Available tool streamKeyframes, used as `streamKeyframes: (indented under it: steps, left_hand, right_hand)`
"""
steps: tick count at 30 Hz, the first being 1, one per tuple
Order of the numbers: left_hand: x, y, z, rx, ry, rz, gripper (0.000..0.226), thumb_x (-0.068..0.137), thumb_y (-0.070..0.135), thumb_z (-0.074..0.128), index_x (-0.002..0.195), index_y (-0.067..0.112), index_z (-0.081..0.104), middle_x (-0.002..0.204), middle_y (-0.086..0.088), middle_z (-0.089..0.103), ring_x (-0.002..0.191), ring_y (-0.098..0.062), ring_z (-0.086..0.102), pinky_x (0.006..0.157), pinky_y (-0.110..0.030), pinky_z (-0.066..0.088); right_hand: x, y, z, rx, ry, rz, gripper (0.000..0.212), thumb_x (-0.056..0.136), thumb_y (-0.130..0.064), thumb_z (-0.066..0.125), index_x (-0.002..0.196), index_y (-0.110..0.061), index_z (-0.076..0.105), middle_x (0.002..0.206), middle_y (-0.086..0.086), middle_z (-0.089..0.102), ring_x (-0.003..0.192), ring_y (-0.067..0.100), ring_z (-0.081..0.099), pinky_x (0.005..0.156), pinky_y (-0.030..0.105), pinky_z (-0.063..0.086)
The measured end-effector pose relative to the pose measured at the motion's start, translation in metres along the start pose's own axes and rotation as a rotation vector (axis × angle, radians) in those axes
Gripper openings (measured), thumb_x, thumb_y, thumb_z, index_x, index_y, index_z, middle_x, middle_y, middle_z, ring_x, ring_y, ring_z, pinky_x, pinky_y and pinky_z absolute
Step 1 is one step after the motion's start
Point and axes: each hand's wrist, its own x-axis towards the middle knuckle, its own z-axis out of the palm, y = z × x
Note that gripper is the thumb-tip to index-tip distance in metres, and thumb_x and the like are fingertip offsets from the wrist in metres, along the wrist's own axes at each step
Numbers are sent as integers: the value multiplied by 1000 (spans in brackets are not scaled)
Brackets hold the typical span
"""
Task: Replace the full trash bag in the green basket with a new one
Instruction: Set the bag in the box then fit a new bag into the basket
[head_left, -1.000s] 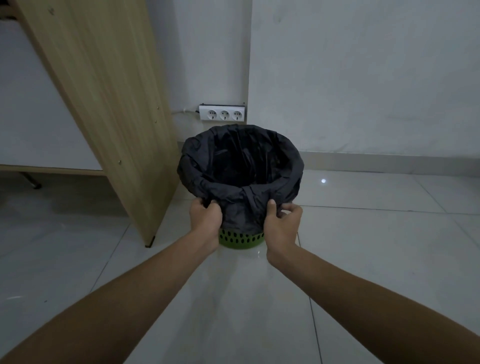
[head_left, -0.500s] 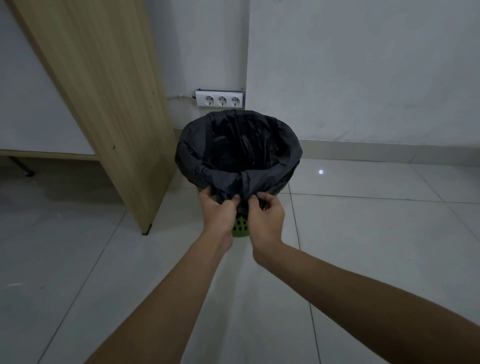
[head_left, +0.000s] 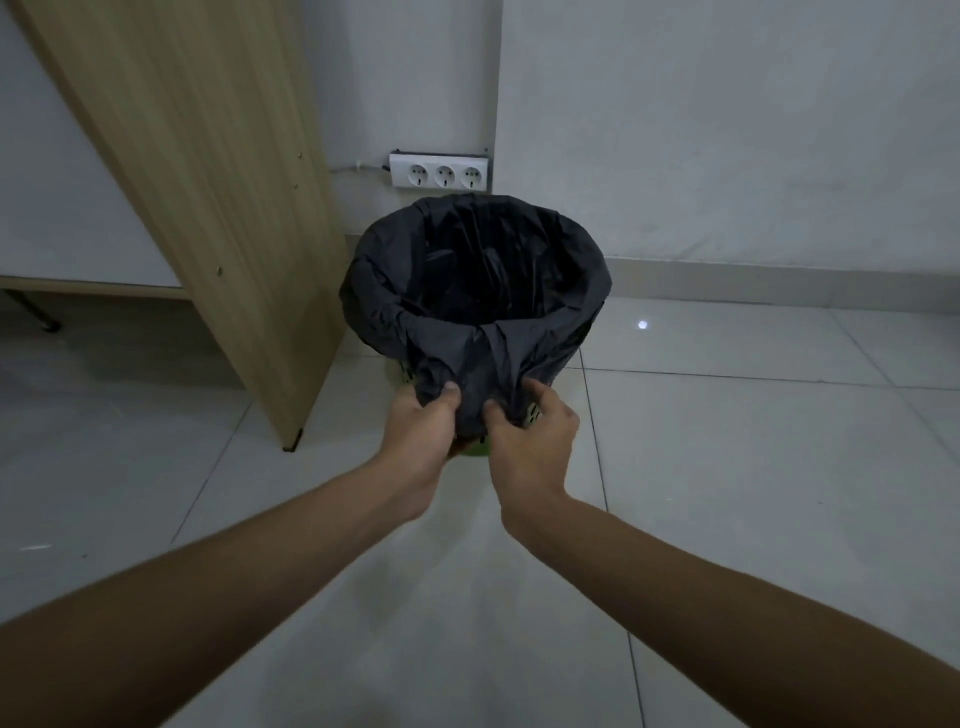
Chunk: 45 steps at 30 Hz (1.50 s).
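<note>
The basket (head_left: 477, 449) stands on the tiled floor (head_left: 753, 467) beside a wooden panel (head_left: 208, 182), below a socket strip (head_left: 440, 170). A black bag (head_left: 545, 249) lines it, its edge folded over the rim and hiding most of the green. The left hand (head_left: 423, 434) and right hand (head_left: 535, 441) sit close together at the near side, each pinching gathered bag plastic. The bag's inside looks dark, so its contents are unclear.

Plain home or office room: glossy white floor tiles (head_left: 753, 467), far white triple wall socket (head_left: 440, 171), light wooden desk panel (head_left: 208, 182) left.
</note>
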Motion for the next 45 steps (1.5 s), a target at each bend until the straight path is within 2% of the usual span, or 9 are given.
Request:
streamKeyframes:
  steps: [6,10,13,17,21,26,32,38,45]
  left_hand:
    - [-3,-9,10,-77,31,-7,34,93,4,63,126,10,57,118,-9,69,103,-27,68,94,-45,55]
    - [-18,-15,13,-132,228,160,54,86,17,75,124,24,37,116,1,58,104,-13,62,93,-34,54]
    - [-22,-14,14,-91,251,366,46,89,3,67,113,30,39,113,-3,58,101,-18,64,87,-42,58]
    - [-15,-16,11,-9,240,431,41,87,-12,58,99,25,43,99,-2,60,83,-16,66,73,-46,60]
    - [-10,-20,11,1,171,267,17,90,-5,60,93,11,62,96,-8,70,91,-28,69,73,-38,60]
    - [-17,-10,20,-142,-24,126,19,96,22,63,98,5,71,89,-9,75,84,-17,74,73,-27,58]
    - [-11,-5,20,-117,-12,94,16,91,14,68,103,5,74,100,-10,75,99,-23,72,92,-35,56]
    - [-1,-1,16,-69,-13,19,5,92,16,67,92,12,71,103,-13,74,104,-31,67,94,-45,52]
    - [5,6,12,-42,-115,-62,8,96,16,59,98,19,65,97,0,73,91,-15,66,75,-32,45]
  right_hand:
    - [-5,12,5,-197,103,-261,15,91,-12,63,104,-18,59,106,3,60,98,23,58,90,46,52]
    - [-4,14,10,-171,82,-440,22,89,-4,62,109,-12,59,100,5,61,94,22,60,83,43,54]
    - [-3,19,11,-208,86,-592,24,87,2,62,108,-9,58,99,6,58,90,22,59,78,41,54]
    - [0,30,11,-283,91,-701,24,85,9,61,106,-2,62,101,10,57,89,24,59,77,41,54]
    - [-1,35,8,-219,74,-632,24,91,5,60,114,-3,63,106,10,56,92,21,59,79,36,54]
    - [-4,37,6,-237,17,-600,21,96,-6,61,117,-7,64,107,4,57,93,15,58,78,29,53]
    - [2,52,-6,-433,-91,-795,52,83,-7,78,132,-7,61,109,7,54,100,15,51,84,25,49]
    - [27,55,-24,-434,-15,-921,53,80,0,79,126,-23,68,113,4,48,95,23,50,76,42,51]
    - [28,41,-23,-310,-87,-883,39,86,13,67,116,-12,74,110,10,47,98,19,51,88,15,46]
